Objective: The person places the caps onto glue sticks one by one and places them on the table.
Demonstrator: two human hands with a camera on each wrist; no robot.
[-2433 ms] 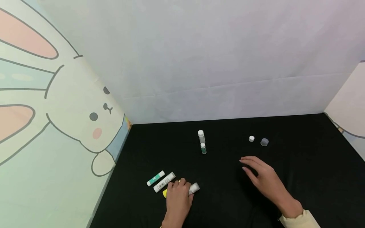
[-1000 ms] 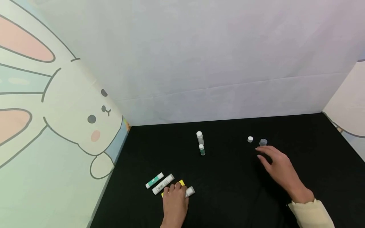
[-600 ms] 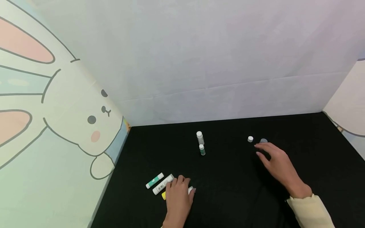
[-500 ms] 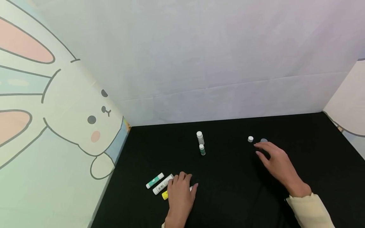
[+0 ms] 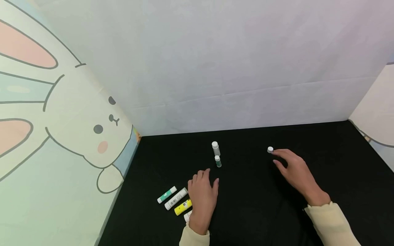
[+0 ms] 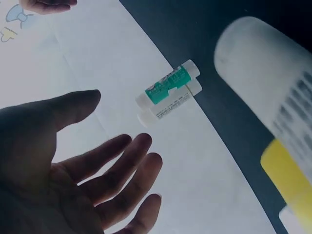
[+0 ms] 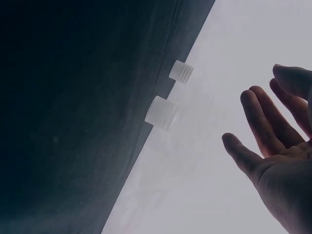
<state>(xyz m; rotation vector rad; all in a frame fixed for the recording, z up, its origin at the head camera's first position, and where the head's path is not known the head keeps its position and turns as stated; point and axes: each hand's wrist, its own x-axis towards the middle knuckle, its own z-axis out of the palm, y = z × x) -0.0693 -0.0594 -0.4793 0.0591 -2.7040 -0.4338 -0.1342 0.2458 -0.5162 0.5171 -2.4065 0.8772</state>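
Observation:
My left hand (image 5: 203,194) hovers over the black table with fingers spread, holding nothing. Lying in a slanted row by its wrist are a green-and-white glue stick (image 5: 167,194), a white one with a barcode (image 5: 176,199), a yellow one (image 5: 183,207) and another white one (image 5: 188,216), mostly hidden by the wrist. Just beyond the fingertips two tubes stand upright, a small green-labelled one (image 5: 218,162) and a taller white-capped one (image 5: 216,149). My right hand (image 5: 293,172) hangs with bent fingers near a small white cap (image 5: 270,149). A larger translucent cap (image 7: 161,113) shows in the right wrist view, hidden in the head view.
The black tabletop (image 5: 246,205) ends at a pale cloth wall (image 5: 240,68) behind. A rabbit-printed panel (image 5: 83,119) borders the left side, and another pale panel (image 5: 378,109) the right.
My left hand has let go of the lying glue sticks and moved forward and right toward the standing tubes. My right hand has moved forward to the caps, covering the translucent one.

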